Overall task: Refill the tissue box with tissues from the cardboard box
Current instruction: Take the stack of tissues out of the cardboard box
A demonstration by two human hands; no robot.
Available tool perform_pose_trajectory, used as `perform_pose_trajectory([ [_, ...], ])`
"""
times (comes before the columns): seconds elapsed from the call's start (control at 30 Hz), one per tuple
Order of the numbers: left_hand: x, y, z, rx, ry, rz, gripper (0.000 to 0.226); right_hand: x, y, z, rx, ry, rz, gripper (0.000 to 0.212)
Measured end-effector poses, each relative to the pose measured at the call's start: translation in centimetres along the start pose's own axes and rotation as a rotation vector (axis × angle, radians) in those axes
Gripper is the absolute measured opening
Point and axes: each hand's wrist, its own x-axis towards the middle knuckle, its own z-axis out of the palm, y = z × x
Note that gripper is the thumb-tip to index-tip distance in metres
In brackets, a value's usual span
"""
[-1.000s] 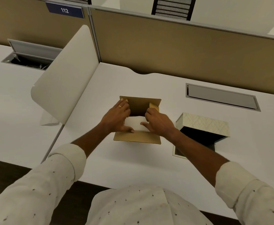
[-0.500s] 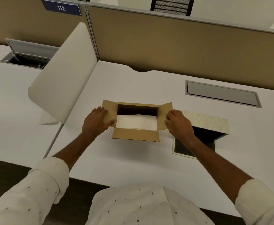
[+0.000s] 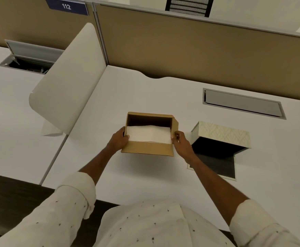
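Box, brown cardboard, open at the top, gripped between both hands over a white tabletop; a shadow lies under its near edge, but whether it is lifted clear of the surface cannot be told. Left hand clasps the box's left wall, thumb hooked over the rim and touching the contents. Right hand clasps the right wall at the near corner, fingers curled against a side flap that stands folded outward. Tissues, a white stack, lie inside the box between the two hands, filling its near part and reaching close to the rim; the far inner wall above them is in shadow. Tissue box, cream with a pale leaf pattern, sits just right of the right hand, turned so its dark, hollow inside faces the person; a dark panel edged in cream lies flat on the tabletop at its near side, partly hidden by the right forearm. Cable hatch, grey, closed, set into the tabletop beyond the right hand and well apart from it. Divider, white, rounded, stands left of the left hand, separating this tabletop from the neighbouring one. Partition, tan, runs along the far edge. Sleeves, white with small dark specks, rolled up on both forearms.
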Motion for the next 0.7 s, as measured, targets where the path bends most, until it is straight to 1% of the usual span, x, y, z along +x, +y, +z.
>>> perform_pose_trajectory([
  [0.03,0.1,0.0,-0.2,0.005,-0.017,-0.001,0.049,0.0,-0.1,-0.1,0.015,-0.022,0.011,0.049],
  [0.07,0.2,0.0,-0.4,0.029,-0.031,0.003,0.054,0.1,-0.2,-0.4,-0.023,-0.028,-0.015,0.050],
  [0.1,0.3,0.0,-0.7,0.084,-0.025,0.025,0.061,0.2,-0.3,-0.8,-0.099,-0.019,-0.077,0.052],
  [0.17,0.2,0.0,-1.3,0.252,0.081,0.135,0.070,0.0,-0.4,-1.6,-0.287,0.006,-0.264,0.056],
  [0.2,0.1,0.1,-1.5,0.333,0.170,0.225,0.066,0.0,-0.6,-1.9,-0.369,0.034,-0.358,0.057],
  [0.23,0.0,0.3,-1.6,0.400,0.250,0.336,0.057,0.0,-0.8,-2.1,-0.438,0.071,-0.439,0.056],
  [0.27,0.0,0.6,-1.7,0.454,0.288,0.454,0.046,0.1,-1.1,-2.2,-0.499,0.099,-0.502,0.053],
  [0.3,0.1,1.0,-1.8,0.506,0.274,0.563,0.038,0.3,-1.6,-2.2,-0.550,0.101,-0.546,0.052],
  [0.33,0.2,1.5,-1.9,0.564,0.218,0.654,0.035,0.5,-2.1,-2.2,-0.595,0.079,-0.574,0.054],
  [0.4,0.8,2.4,-1.9,0.743,0.095,0.785,0.039,1.2,-3.0,-2.0,-0.684,0.006,-0.611,0.062],
  [0.43,1.2,2.9,-1.8,0.836,0.073,0.826,0.045,1.5,-3.5,-2.0,-0.728,-0.020,-0.622,0.067],
  [0.47,1.6,3.4,-1.9,0.900,0.073,0.843,0.054,1.9,-4.0,-2.0,-0.766,-0.033,-0.627,0.072],
  [0.53,2.3,4.4,-2.1,0.955,0.091,0.818,0.070,2.6,-5.0,-2.2,-0.799,-0.020,-0.640,0.078],
  [0.6,3.0,5.4,-2.4,0.977,0.102,0.765,0.082,3.3,-6.0,-2.3,-0.778,0.024,-0.652,0.081],
  [0.7,3.7,6.5,-2.6,0.987,0.083,0.715,0.099,4.4,-7.2,-2.7,-0.713,0.056,-0.620,0.083],
])
